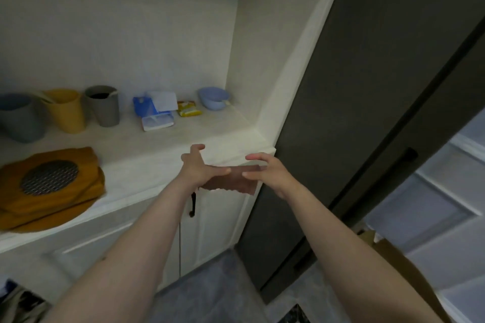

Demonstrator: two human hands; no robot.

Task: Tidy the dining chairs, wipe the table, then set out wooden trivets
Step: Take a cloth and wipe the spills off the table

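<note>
Head view. Both arms reach toward the front edge of a white built-in cabinet's tabletop (pixel 147 165). Between the left hand (pixel 200 169) and right hand (pixel 265 173) sits a flat brown piece (pixel 228 183), blurred, with a notched lower edge; it is probably a wooden trivet, though the blur prevents certainty. It is level with the tabletop edge, in front of the cabinet door (pixel 217 217) and its dark handle (pixel 193 204).

Step in hand, as judged: fetching trivets, the last part of the task. No dining table or chairs are in view, so earlier steps cannot be checked. The next move calls for a firm hold on the piece and carrying it to the table.

Grip: left hand wide open, fingers spread, palm against the piece's left end. Right hand half open, fingers curved over the right end. Whether either hand bears the weight cannot be told.

Elsewhere on the tabletop: an orange cloth (pixel 52 191) with a grey mesh disc (pixel 49 177), three cups (pixel 102 106), and a blue bowl (pixel 213 97).
</note>
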